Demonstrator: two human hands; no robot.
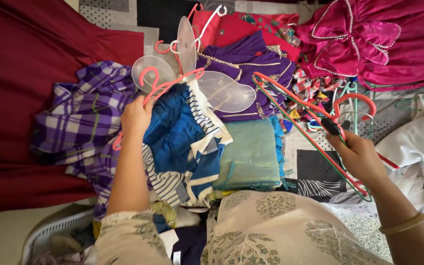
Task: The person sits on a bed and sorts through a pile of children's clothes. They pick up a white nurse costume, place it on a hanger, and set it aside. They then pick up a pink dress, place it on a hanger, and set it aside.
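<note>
My left hand [134, 118] grips a pink plastic hanger [165, 84] that carries a blue garment with white stripes [185, 142], lifted over a pile of clothes. My right hand [359, 156] holds a bunch of thin hangers, red and green [295, 120], with a red hook [353, 100] above my fingers. A purple checked cloth [82, 122] lies under my left hand. A folded teal cloth [251, 154] lies between my two hands.
Translucent white butterfly wings [226, 91] rest on a purple embroidered dress [244, 61]. A bright pink dress [369, 41] lies far right, a white garment [418, 147] at the right edge, dark red fabric [15, 73] on the left. A white laundry basket [45, 233] sits bottom left.
</note>
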